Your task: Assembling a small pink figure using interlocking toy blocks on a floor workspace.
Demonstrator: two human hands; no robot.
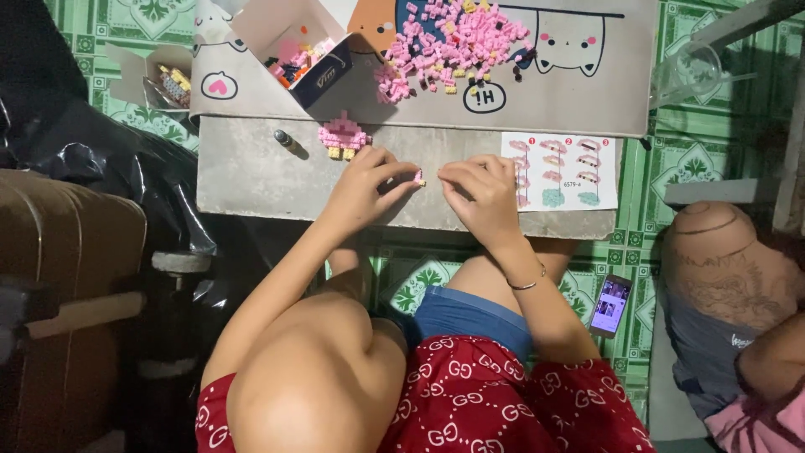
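Note:
My left hand point(366, 181) pinches a tiny pink and yellow brick piece point(418, 177) at its fingertips over the grey table top point(251, 176). My right hand point(480, 191) rests close beside it, fingers curled, its fingertips almost touching the piece. A small pink built model with yellow feet point(343, 137) stands just beyond my left hand. A heap of loose pink bricks point(449, 42) lies on a printed mat point(570, 92) at the far side.
A paper instruction sheet point(560, 172) lies right of my right hand. An open box of mixed bricks point(302, 54) sits far left, a small silver-and-dark cylinder point(283, 138) near it. A phone point(610, 305) lies on the green tiled floor. Another person point(729, 285) sits at right.

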